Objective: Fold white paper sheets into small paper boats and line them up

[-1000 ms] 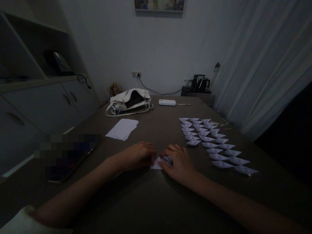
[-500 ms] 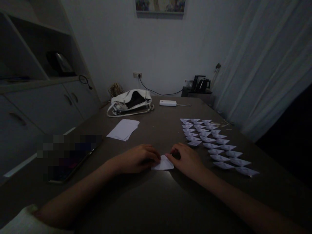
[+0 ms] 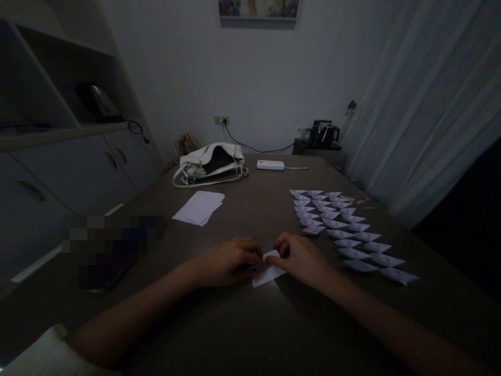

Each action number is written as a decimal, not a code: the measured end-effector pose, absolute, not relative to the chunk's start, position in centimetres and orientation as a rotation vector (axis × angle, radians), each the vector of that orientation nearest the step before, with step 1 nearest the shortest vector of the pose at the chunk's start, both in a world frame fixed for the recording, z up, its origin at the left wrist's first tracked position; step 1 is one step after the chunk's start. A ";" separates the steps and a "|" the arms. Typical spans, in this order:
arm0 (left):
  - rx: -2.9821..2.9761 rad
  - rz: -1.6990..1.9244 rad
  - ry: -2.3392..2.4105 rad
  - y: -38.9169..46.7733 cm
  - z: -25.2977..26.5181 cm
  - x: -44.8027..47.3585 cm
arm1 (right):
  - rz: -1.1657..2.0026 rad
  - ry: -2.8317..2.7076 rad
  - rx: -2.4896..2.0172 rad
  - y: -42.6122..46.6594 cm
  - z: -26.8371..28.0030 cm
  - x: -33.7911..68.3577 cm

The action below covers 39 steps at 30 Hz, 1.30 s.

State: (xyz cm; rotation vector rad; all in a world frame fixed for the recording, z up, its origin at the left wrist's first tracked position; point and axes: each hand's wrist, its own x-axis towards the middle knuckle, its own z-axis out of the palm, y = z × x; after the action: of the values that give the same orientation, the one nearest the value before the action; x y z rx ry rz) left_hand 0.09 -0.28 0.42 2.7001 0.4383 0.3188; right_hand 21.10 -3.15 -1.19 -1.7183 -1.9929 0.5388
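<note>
White folded paper [image 3: 269, 275] touches left hand [image 3: 229, 261] and right hand [image 3: 304, 257].

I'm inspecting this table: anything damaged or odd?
Pale, ragged marks on the tabletop beside the far paper boats break its plain dark surface; damage or residue, I can't tell. The paper sheets also lie unevenly.

On the dark, matte tabletop [image 3: 219, 334], small white folded-paper boats [image 3: 334, 224] lie right of the folded white paper [image 3: 269, 276]; flat white rectangular sheets [image 3: 199, 208] lie left, before the white strapped handbag [image 3: 198, 156].
</note>
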 end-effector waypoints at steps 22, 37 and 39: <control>2.956 0.269 0.506 -0.7 1.0 0.3 | 0.381 -2.116 -1.602 -3.4 -1.1 21.1; 2.984 0.230 0.517 -0.8 0.8 0.3 | 0.342 -2.121 -1.652 -4.0 -0.7 20.8; 2.984 0.229 0.505 -0.8 0.8 0.2 | 0.367 -2.095 -1.645 -3.8 -0.8 20.8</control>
State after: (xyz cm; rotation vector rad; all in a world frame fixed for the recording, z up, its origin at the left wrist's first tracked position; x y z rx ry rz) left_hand 0.25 -0.76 0.78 2.9838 0.5050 0.2292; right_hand 20.82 -3.82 -0.80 -1.6452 -2.0947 0.3674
